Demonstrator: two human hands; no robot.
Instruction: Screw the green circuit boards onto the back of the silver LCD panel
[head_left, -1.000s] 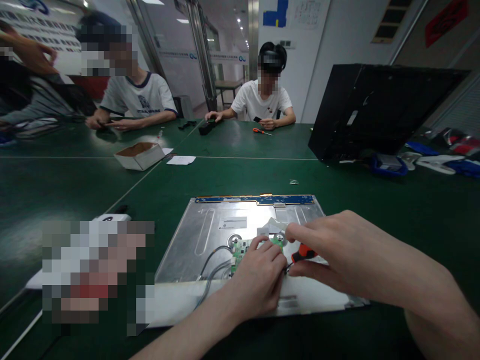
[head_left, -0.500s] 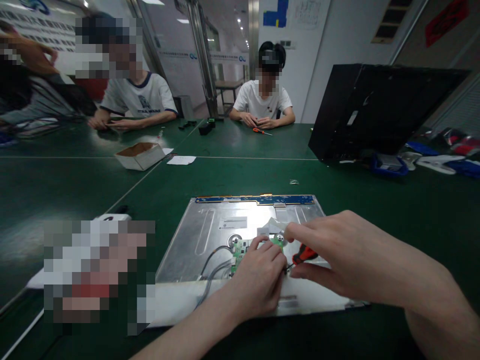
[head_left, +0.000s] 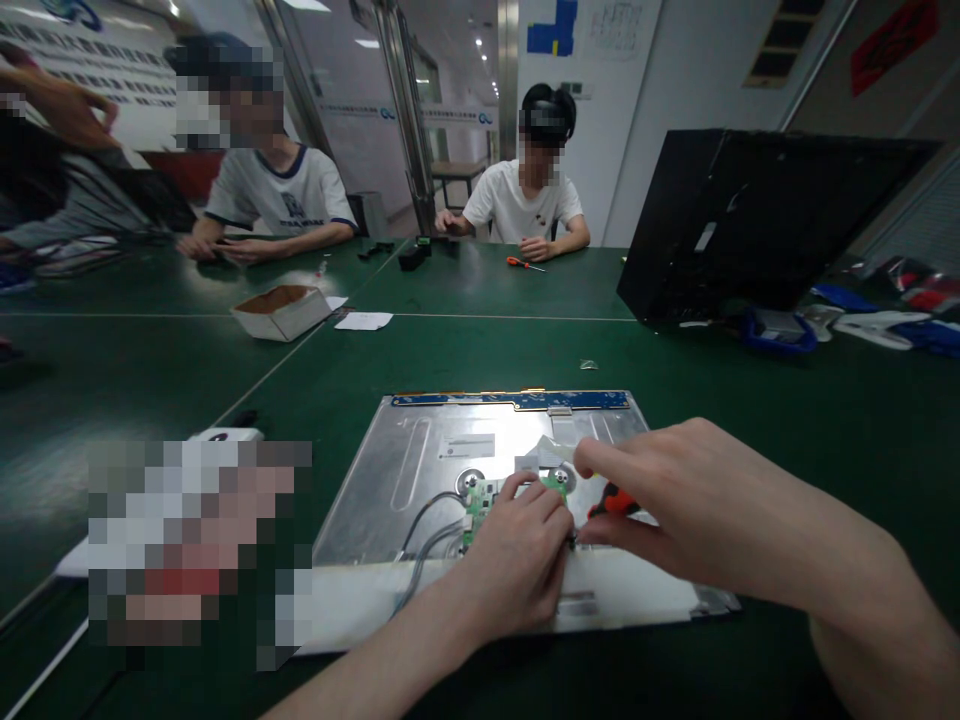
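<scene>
My right hand (head_left: 675, 500) is closed around a screwdriver (head_left: 616, 499) with a red and black handle, tilted down to the left. Its tip is hidden near the fingers of my left hand. My left hand (head_left: 521, 550) rests on a green circuit board (head_left: 480, 505), fingers together and curled downward; whatever they grip is hidden. The board sits on the metal back of a flat display panel (head_left: 375, 480), which lies on the table. Grey and black cables (head_left: 427, 545) run from the board's left side. A clear film flap (head_left: 551, 450) stands up behind my hands.
A blurred-out object (head_left: 195, 540) lies left of the panel. Further off are an open white box (head_left: 281, 318), paper (head_left: 364, 321) and another screwdriver (head_left: 525, 264). A large black monitor housing (head_left: 750, 220) stands at right. Two people sit across the green table (head_left: 480, 350).
The screwdriver handle in my right hand has turned and shifted slightly. My left hand stays in place. The person opposite has moved one hand outward, to the left in view.
</scene>
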